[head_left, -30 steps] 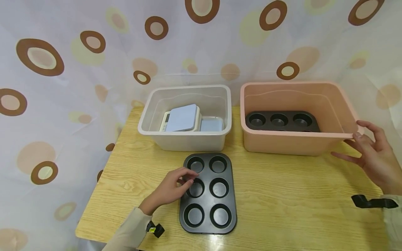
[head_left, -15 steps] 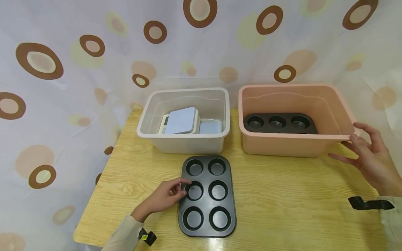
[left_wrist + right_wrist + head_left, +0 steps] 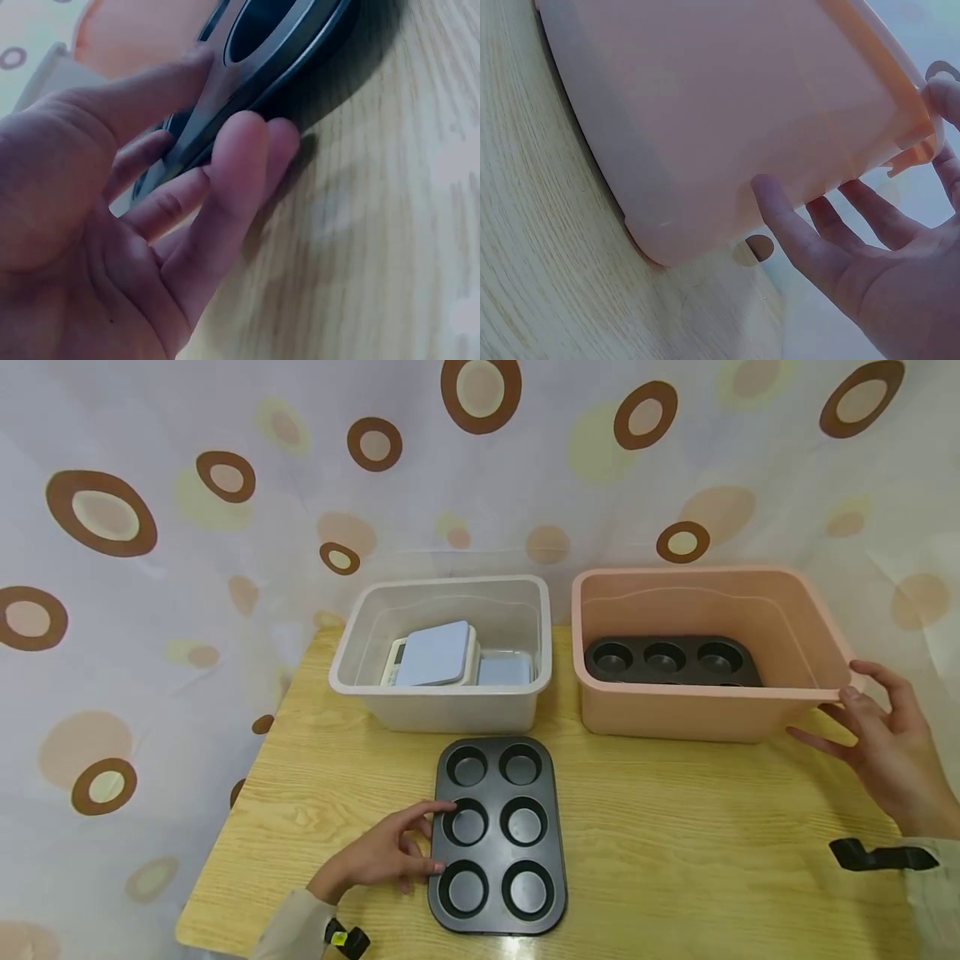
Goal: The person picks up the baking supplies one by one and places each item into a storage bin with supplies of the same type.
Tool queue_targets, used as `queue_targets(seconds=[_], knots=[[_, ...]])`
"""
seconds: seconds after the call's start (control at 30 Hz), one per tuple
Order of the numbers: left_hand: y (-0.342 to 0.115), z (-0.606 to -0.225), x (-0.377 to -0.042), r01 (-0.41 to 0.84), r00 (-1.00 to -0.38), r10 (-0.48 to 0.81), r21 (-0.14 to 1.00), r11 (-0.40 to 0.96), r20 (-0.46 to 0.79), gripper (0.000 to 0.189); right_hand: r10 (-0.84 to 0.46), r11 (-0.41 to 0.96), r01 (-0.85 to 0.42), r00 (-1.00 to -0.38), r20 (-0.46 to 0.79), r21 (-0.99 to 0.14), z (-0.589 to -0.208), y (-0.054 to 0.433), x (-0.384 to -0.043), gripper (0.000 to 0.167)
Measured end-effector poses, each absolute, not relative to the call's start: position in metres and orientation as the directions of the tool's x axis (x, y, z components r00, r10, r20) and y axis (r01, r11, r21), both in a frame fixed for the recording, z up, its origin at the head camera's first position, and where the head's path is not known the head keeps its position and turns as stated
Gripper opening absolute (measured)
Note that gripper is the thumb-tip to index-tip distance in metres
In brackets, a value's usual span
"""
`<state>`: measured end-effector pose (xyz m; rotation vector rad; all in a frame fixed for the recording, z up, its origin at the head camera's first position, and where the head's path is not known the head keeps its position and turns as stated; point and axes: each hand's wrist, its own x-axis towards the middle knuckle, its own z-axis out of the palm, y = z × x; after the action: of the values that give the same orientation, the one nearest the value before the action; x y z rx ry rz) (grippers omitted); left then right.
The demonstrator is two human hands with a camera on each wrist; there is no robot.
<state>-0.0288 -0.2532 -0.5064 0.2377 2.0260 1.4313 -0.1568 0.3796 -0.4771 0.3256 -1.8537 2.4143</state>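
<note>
A dark muffin pan [image 3: 493,847] with several cups lies lengthwise on the table. At its left edge is my left hand [image 3: 382,852], index finger and thumb spread apart and resting on the rim. In the left wrist view the thumb touches the pan's top [image 3: 217,82] while other fingers sit loosely beside the edge. My right hand [image 3: 896,743] pinches the front right corner of a pink bin [image 3: 675,714] with thumb and index finger. The right wrist view shows its other fingers spread along the bin's outer wall [image 3: 705,127].
A second muffin pan [image 3: 667,658] lies inside the pink bin. To the left stands a white bin [image 3: 457,710] holding a kitchen scale [image 3: 435,653] and a pale blue flat item [image 3: 504,668]. The wooden table [image 3: 675,860] meets a patterned curtain [image 3: 480,502] behind.
My left hand has slid down the pan's left edge toward me, its thumb and index finger spreading wider. The right hand stays at the pink bin's corner. The view shifted slightly.
</note>
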Motion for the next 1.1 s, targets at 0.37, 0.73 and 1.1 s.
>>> queue_targets(seconds=[0.37,0.73,1.1], knots=[[-0.254,-0.518,-0.027,-0.167,-0.795,0.504,0.920,0.355,-0.339,0.085,-0.069,-0.268,-0.217,-0.968,0.243,-0.939,-0.479,0.382,-0.157,0.059],[-0.254,-0.526,-0.026,-0.165,-0.809,0.546,0.975,0.149,-0.220,0.087,-0.094,-0.266,-0.250,-0.954,0.283,-0.931,-0.477,0.382,-0.159,0.059],[-0.250,-0.527,-0.028,-0.244,-0.782,0.615,0.958,-0.148,-0.104,0.091,-0.074,-0.267,-0.225,-0.965,0.253,-0.937,-0.480,0.380,-0.160,0.058]])
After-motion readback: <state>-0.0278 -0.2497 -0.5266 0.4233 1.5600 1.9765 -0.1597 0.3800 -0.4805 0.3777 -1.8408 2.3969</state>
